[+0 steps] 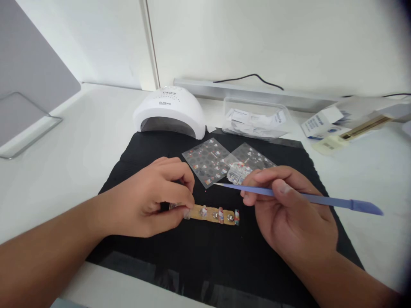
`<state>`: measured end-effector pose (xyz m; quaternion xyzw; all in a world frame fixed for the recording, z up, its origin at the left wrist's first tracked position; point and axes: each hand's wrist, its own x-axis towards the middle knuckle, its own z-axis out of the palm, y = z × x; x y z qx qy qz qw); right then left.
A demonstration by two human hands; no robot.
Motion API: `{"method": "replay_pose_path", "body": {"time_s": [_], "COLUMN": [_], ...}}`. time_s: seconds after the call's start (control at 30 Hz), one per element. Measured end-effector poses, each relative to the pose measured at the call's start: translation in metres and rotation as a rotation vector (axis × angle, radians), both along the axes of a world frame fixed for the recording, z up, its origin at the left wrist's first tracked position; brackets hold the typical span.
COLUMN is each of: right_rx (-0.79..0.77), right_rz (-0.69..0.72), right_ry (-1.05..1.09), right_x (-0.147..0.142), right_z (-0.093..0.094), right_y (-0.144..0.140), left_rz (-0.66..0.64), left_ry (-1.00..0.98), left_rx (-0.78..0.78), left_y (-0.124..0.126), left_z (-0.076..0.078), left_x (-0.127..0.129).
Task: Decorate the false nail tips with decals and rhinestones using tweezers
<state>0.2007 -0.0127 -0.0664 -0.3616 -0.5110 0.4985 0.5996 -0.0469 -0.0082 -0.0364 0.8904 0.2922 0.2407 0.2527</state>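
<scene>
Two hands work over a black mat (154,149) spread on the white counter (80,141). Near the mat's middle lies a tan strip (212,214) carrying small decorated nail tips; the left hand (150,201) pinches its near end, fingers closed on it, pressing it to the mat. The right hand (289,205), just right of the strip, is clamped pen-fashion around a thin blue tool (305,197) whose fine point hovers above the strip, apart from it. Doing this well probably means keeping the strip pinned flat, resting the right wrist on the mat, and lowering the tip slowly onto one nail. At the mat's far edge lie two clear sticker sheets (208,160), then a white nail lamp (170,112) and a clear box of packets (257,119). The left fingers hide the strip's end, so the count of nails cannot be told; the sticker designs are too small to read, and whatever the tool's point carries is not visible.
</scene>
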Motion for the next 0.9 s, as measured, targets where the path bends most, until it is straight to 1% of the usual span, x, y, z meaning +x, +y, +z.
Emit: {"method": "replay_pose_path", "body": {"time_s": [0.07,0.13,0.27,0.43,0.63,0.9], "right_rx": [-0.008,-0.012,-0.018,-0.024,-0.012,0.050], "right_rz": [0.003,0.009,0.018,0.000,0.001,0.002], "right_ry": [0.002,0.008,0.025,0.024,0.024,0.028], "right_x": [0.0006,0.0012,0.0019,0.0012,0.0007,0.0015], "right_z": [-0.0003,-0.0008,-0.0015,-0.0001,0.0002,-0.0022], "right_y": [0.0003,0.0003,-0.0004,-0.0001,0.0008,0.0021], "left_rz": [0.038,0.052,0.001,-0.009,-0.053,-0.029], "left_ry": [-0.069,-0.080,-0.027,0.027,0.030,0.083], "left_rx": [0.008,0.009,-0.029,-0.091,-0.089,-0.083], "left_y": [0.0003,0.0008,0.0019,0.0025,0.0005,-0.0002], "left_z": [-0.0008,-0.0021,-0.0052,-0.0064,-0.0050,-0.0047], "left_x": [-0.0010,-0.0007,0.0029,0.0053,0.0040,0.0044]}}
